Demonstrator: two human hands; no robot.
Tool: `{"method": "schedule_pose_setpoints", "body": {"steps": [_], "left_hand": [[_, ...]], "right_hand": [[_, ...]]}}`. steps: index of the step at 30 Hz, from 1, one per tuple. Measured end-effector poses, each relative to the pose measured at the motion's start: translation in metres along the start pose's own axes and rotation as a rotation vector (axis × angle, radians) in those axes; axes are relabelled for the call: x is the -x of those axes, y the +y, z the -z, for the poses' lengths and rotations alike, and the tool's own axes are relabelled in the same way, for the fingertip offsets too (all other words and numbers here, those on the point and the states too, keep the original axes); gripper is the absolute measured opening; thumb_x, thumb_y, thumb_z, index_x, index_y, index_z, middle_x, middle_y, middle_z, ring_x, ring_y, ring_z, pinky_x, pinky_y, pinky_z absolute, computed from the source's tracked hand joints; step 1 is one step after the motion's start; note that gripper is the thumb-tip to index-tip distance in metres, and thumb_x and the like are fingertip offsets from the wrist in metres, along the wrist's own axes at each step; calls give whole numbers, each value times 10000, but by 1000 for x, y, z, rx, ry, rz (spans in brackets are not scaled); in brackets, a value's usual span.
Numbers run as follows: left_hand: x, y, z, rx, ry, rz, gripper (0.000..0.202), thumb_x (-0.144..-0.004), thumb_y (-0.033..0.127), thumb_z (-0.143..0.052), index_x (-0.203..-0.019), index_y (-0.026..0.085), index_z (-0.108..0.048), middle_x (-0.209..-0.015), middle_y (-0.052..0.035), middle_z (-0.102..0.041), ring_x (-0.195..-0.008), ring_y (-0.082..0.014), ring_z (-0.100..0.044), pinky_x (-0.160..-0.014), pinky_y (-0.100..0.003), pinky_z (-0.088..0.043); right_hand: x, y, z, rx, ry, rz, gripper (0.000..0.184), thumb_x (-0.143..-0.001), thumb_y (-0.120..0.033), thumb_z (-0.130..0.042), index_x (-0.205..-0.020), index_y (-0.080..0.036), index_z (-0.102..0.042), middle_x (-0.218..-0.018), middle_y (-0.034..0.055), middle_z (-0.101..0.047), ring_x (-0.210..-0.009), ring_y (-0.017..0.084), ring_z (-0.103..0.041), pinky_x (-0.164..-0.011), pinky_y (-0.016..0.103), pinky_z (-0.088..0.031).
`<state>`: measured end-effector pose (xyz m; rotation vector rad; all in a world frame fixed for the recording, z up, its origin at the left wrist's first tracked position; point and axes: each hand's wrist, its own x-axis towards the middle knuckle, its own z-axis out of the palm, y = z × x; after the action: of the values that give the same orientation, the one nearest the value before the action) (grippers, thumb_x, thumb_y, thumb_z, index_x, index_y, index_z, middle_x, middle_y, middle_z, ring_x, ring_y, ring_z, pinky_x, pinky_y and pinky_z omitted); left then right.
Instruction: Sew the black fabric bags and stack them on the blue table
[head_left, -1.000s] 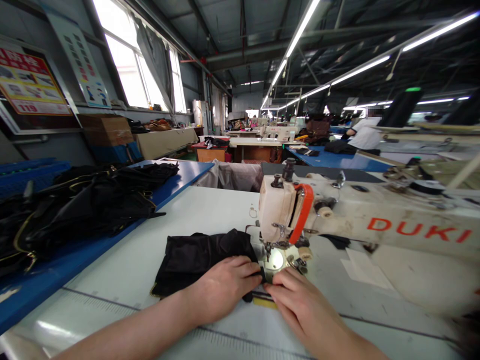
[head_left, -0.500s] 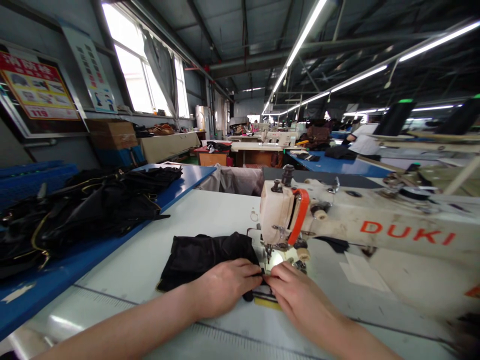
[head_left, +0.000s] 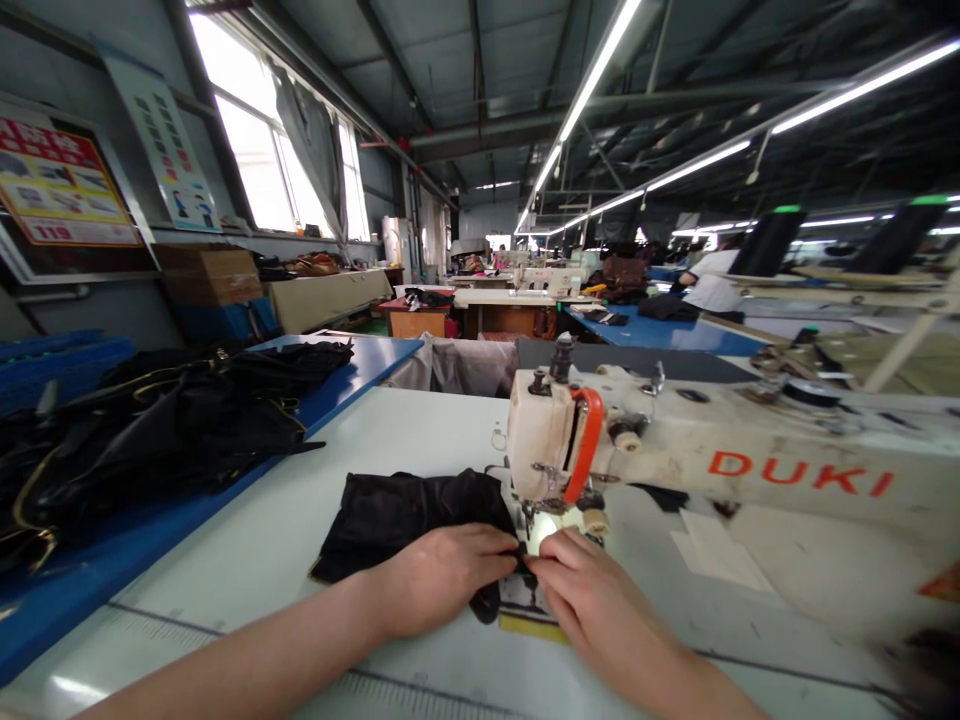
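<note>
1 black cloth (head_left: 409, 520) lies on the pale table (head_left: 427, 425), just left of the sewing machine (head_left: 551, 430); the left hand (head_left: 450, 575) rests over the cloth's right end with fingers bent, and I cannot tell whether it grips; the right hand (head_left: 585, 580) has its fingertips closed on the cloth's edge, near the left fingertips; a black pile (head_left: 202, 420) sits on the blue table (head_left: 379, 360) beyond.
</note>
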<state>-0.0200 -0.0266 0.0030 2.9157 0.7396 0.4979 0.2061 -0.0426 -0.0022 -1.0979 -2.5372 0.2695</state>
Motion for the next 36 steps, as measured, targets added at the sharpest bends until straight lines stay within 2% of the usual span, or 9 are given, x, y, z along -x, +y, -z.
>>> {"method": "schedule_pose_setpoints", "body": {"steps": [3,11,27,36], "left_hand": [[-7,-7,-1,-6,-10,-9,316,-954,134,-402,-1224,131,-566,-1288,-106,-567,-1208,-188,-516,-1064,-311,-396],[-19,-18,-4,-18,-37,-20,336,-931,112,-429,-1243,146,-548,-1309,-101,-553,-1219,-196,-509,-1064,-324,-397],[-19,-16,-8,-11,-29,35,349,-905,81,-455,-1225,166,-569,-1304,-86,-561,-1202,-191,-524,-1048,-324,-418],[-21,-14,-10,-21,-24,85,378,-875,54,-452,-1212,169,-580,-1309,-93,-560,-1213,-193,-526,-1047,-329,-423]], "right_hand": [[-1,5,0,36,14,-25,222,-903,-73,-439,-958,-207,-608,-916,46,-539,-888,220,-489,-797,377,-417],[-6,7,2,120,16,-83,197,-909,-93,-422,-889,-196,-588,-917,60,-546,-866,224,-509,-731,355,-411],[-3,9,1,134,7,-58,190,-900,-84,-443,-909,-189,-602,-883,45,-555,-812,206,-497,-706,348,-389],[-3,5,3,138,40,-80,194,-894,-71,-437,-840,-186,-583,-895,48,-550,-803,194,-495,-693,327,-387]]}}
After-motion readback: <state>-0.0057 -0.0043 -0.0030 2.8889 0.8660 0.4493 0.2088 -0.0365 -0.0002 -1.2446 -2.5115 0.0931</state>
